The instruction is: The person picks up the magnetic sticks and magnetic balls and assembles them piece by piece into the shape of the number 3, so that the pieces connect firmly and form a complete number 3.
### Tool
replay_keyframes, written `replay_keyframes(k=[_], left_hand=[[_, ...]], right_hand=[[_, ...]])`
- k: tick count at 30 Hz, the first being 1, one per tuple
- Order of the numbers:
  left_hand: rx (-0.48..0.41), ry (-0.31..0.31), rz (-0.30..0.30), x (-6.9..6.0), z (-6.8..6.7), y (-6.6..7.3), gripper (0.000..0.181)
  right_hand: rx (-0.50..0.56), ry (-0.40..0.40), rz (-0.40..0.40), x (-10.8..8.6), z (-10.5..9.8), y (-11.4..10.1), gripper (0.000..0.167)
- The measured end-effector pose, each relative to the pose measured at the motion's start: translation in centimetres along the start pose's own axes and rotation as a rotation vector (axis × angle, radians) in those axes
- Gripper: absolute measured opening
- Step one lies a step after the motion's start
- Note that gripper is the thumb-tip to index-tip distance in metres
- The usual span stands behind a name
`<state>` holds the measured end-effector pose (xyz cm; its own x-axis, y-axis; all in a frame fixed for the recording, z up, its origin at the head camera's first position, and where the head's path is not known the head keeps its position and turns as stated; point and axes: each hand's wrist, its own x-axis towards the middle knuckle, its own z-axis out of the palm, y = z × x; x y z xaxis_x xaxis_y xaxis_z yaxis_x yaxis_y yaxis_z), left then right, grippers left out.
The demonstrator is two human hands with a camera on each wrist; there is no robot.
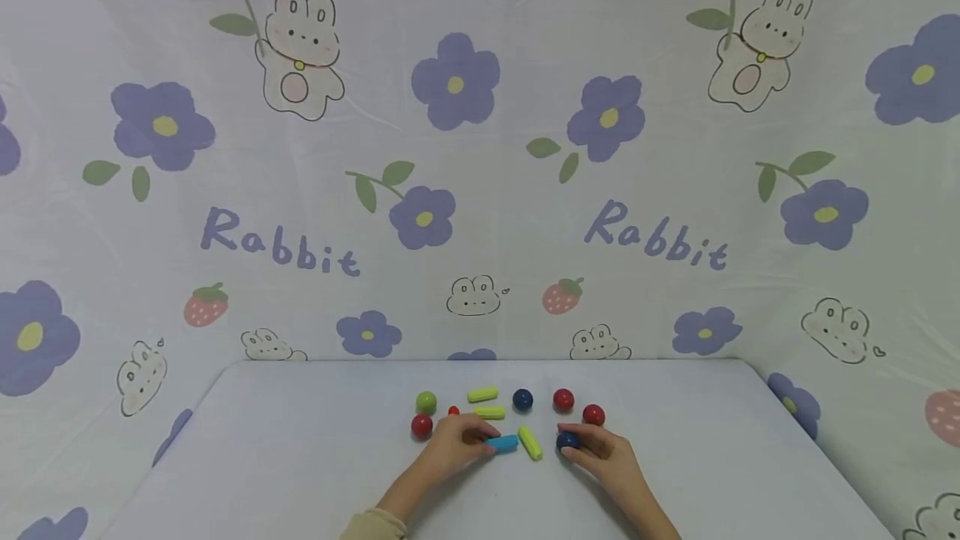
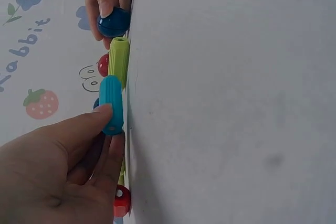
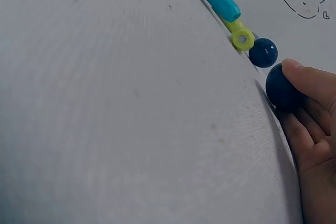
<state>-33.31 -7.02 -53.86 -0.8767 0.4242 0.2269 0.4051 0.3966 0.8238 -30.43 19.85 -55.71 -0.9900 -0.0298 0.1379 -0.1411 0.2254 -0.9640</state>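
My left hand (image 1: 456, 443) pinches one end of a light blue ridged stick (image 1: 506, 443) between thumb and fingers; its other end points right. The left wrist view shows the thumb on the near end of the light blue stick (image 2: 111, 98). A yellow-green stick (image 1: 530, 443) lies between my two hands. To the right, my right hand (image 1: 611, 461) holds a dark blue ball (image 1: 567, 442), thumb on one side and fingers on the other. In the right wrist view the dark blue ball (image 3: 283, 86) is close to the white surface; I cannot tell if they touch.
Behind the hands lie two yellow-green sticks (image 1: 483, 394), another dark blue ball (image 1: 522, 400) and two red balls (image 1: 563, 400). A green ball (image 1: 426, 402), a red ball (image 1: 422, 427) and a small red piece (image 1: 453, 412) lie by my left hand on the white table (image 1: 300, 440).
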Motion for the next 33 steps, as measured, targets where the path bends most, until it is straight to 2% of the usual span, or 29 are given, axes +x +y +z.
replay_keyframes(k=[14,26,33], left_hand=[[-0.014,0.000,-0.056,-1.4,-0.5,0.3,0.020],[-0.074,-0.085,-0.058,-2.6,-0.8,0.2,0.020],[-0.112,-0.125,-0.089,-3.0,-0.7,0.1,0.019]], right_hand=[[-0.008,0.002,0.003,0.0,0.0,-0.1,0.033],[0.004,0.006,0.010,0.0,0.0,0.3,0.034],[0.009,0.013,0.007,0.0,-0.1,0.2,0.033]])
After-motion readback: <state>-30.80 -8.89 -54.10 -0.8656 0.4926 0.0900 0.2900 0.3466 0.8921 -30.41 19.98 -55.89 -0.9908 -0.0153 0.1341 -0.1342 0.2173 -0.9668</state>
